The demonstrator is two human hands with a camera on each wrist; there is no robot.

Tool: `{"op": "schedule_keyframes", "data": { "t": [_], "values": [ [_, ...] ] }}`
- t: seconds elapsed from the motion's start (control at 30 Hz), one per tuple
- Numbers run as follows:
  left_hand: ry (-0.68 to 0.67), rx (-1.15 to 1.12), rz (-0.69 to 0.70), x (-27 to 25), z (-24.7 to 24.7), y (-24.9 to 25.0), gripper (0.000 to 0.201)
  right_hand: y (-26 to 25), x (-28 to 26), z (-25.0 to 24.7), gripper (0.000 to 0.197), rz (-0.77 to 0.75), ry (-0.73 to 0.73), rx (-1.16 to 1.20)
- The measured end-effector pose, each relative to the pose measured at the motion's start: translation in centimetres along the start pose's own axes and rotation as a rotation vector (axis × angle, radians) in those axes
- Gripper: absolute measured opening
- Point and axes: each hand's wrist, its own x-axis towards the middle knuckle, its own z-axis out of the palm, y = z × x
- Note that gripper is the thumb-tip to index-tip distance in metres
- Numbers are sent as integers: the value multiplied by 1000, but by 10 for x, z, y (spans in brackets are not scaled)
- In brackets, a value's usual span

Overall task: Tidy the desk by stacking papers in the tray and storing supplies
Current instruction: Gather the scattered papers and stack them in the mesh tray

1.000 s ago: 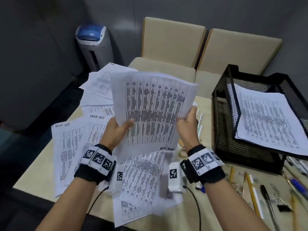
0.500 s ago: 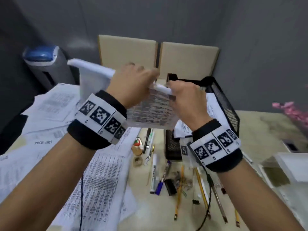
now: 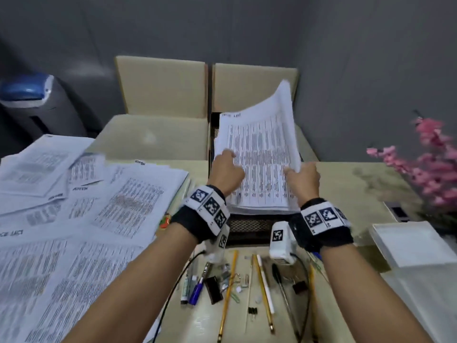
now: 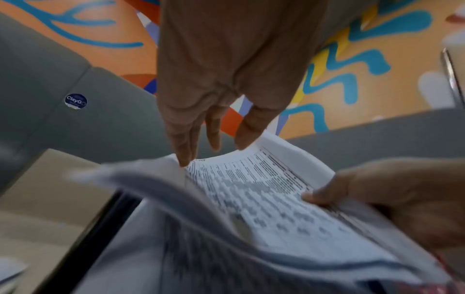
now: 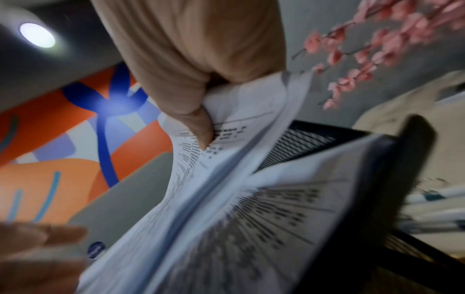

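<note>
A black mesh tray (image 3: 247, 227) stands mid-desk with a stack of printed sheets (image 3: 259, 154) lying in it. My right hand (image 3: 294, 170) pinches the right edge of the top sheets, which curl upward; the right wrist view shows the thumb (image 5: 201, 135) pressed on the print. My left hand (image 3: 228, 157) holds nothing, and its straight fingers (image 4: 183, 159) touch the sheets' left edge. More loose printed papers (image 3: 74, 219) cover the desk's left half. Pens, pencils and clips (image 3: 227, 293) lie scattered in front of the tray.
A white box (image 3: 415, 246) sits at the right, with pink flowers (image 3: 430, 169) behind it. Two beige chairs (image 3: 160, 87) stand behind the desk. A grey bin with a blue lid (image 3: 32, 105) is at the far left.
Both hands carried the sheets rightward from the paper pile and lowered them into the tray. The left hand let go of its grip; its fingers are straight now.
</note>
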Motion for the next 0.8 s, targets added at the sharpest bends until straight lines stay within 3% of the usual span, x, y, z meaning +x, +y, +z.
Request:
{"op": "schedule_keyframes", "data": {
  "t": [0.1, 0.2, 0.37, 0.43, 0.5, 0.6, 0.67, 0.73, 0.8],
  "values": [
    [-113, 129, -158, 2, 26, -15, 50, 17, 7, 6, 30, 51, -96, -77],
    [-225, 266, -262, 0, 37, -21, 59, 25, 7, 10, 32, 2, -167, -244],
    [-256, 318, -308, -1, 42, -21, 68, 30, 12, 19, 58, -349, -140, -540],
    [-245, 355, -301, -4, 44, -21, 71, 31, 11, 19, 41, -409, -168, -778],
    [-245, 366, -250, -6, 41, -22, 65, 27, 7, 18, 26, -389, -170, -856],
    [-205, 265, -84, -11, 19, -24, 45, 12, -1, 18, 28, -379, -108, -709],
    [-86, 193, 17, -16, -12, -30, 40, -10, -8, 22, 32, -409, -67, -504],
    [50, 153, 32, -16, -49, -46, 37, -39, -19, 32, 31, -485, -42, -315],
    [130, 138, -39, -12, -90, -75, 34, -73, -33, 50, 27, -582, -51, -181]
  ]
}}
